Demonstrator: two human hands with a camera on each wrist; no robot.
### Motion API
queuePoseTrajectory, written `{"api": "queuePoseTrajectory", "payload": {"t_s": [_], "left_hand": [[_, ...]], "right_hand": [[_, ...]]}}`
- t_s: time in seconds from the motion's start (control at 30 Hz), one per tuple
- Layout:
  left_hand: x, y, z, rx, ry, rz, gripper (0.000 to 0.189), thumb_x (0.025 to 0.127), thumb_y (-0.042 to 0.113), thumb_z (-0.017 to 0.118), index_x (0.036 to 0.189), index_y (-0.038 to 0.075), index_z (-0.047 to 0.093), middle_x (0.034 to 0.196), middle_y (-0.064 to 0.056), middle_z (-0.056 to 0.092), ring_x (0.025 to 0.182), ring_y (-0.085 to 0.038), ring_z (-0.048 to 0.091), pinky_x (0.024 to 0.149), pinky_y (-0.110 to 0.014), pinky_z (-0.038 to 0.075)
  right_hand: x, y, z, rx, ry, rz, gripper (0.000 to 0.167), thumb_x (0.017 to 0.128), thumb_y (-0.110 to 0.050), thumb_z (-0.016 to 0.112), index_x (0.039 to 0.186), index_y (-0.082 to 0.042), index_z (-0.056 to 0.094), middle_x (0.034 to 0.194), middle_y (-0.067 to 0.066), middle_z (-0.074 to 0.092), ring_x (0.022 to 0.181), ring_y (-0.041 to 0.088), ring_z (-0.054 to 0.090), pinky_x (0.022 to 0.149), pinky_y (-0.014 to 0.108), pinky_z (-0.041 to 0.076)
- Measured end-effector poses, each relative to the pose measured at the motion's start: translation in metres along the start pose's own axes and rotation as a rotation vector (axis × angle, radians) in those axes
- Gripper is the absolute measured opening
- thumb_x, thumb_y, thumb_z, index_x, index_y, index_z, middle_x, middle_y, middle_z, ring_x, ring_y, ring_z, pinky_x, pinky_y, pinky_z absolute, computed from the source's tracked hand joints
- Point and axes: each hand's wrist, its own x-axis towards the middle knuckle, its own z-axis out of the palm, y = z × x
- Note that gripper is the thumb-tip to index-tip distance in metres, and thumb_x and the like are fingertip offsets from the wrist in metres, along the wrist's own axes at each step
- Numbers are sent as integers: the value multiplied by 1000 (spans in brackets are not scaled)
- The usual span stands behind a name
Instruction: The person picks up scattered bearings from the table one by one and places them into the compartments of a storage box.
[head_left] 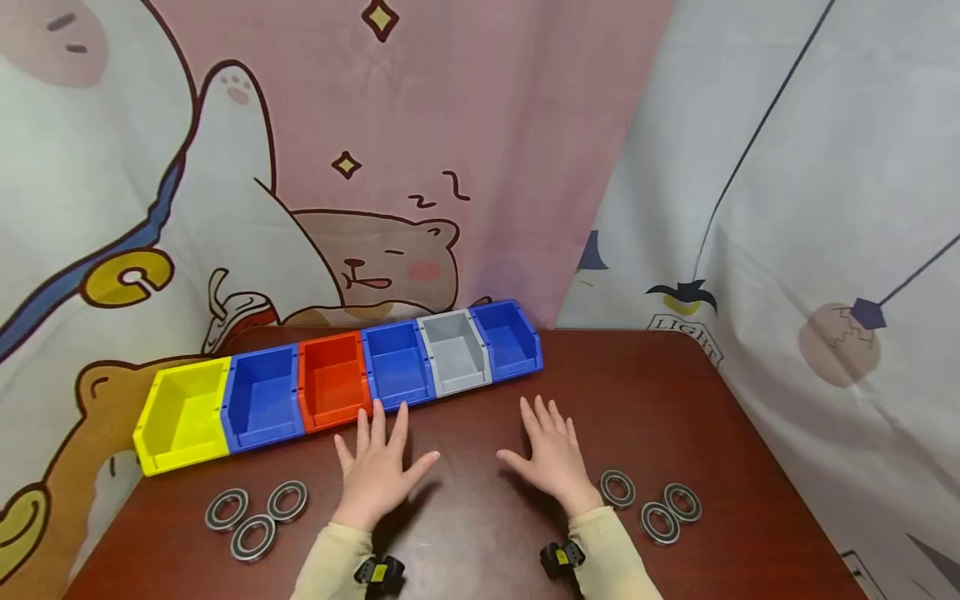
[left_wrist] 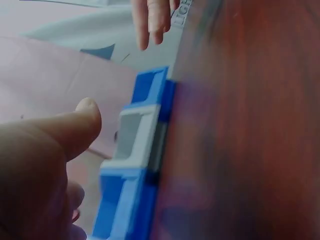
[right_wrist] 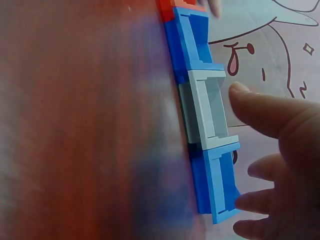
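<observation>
- I see the left hand (head_left: 375, 479) spread, grip released, near the bin row (head_left: 335, 379); three bearings (head_left: 267, 525) lie to its left.
- The right hand (head_left: 553, 458) is splayed, likewise released, near three more bearings (head_left: 649, 510).
- The bin row slants across the table (head_left: 465, 533).

I'm getting a bright, fairly even head-cam pic: soft shadows by L hand (head_left: 377, 477) & R hand (head_left: 553, 460), pale glare low-ctr on reddish-brown tabletop (head_left: 465, 554). L-wrist feed's hazy, R-wrist a bit crisper, tabletop blurry in both.
</observation>
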Motion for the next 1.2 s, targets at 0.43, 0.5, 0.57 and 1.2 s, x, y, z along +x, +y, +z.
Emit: {"api": "queuePoseTrajectory", "payload": {"t_s": [0.43, 0.5, 0.57, 1.2], "left_hand": [[8, -57, -57, -41, 145, -97, 100, 89, 67, 54, 155, -1, 24, 155, -39, 13, 140, -60, 6, 101, -80, -2], [11, -63, -61, -56, 159, -122, 100, 90, 66, 54, 154, -3, 23, 154, -40, 13, 140, -61, 7, 101, -80, -1], [13, -69, -65, -70, 174, -149, 99, 90, 64, 54, 154, -5, 23, 153, -41, 14, 139, -62, 10, 102, -80, 2], [47, -90, -69, -269, 277, -313, 89, 91, 35, 67, 149, -15, 22, 143, -41, 35, 130, -55, 36, 109, -63, 29]], "right_hand": [[51, 4, -13, 75, 77, -19, 85, 86, -44, 73, 148, 4, 39, 150, 25, 41, 141, 42, 33, 114, 58, 24], [59, 6, -14, 84, 81, -7, 84, 87, -44, 71, 149, 3, 39, 150, 24, 41, 141, 41, 33, 114, 56, 25], [67, 8, -14, 85, 83, 7, 83, 88, -43, 70, 149, 4, 38, 150, 25, 40, 141, 41, 33, 114, 55, 26], [135, 41, -10, 161, 82, 231, 76, 93, -32, 67, 148, 7, 35, 146, 31, 41, 133, 46, 39, 111, 55, 32]]}}
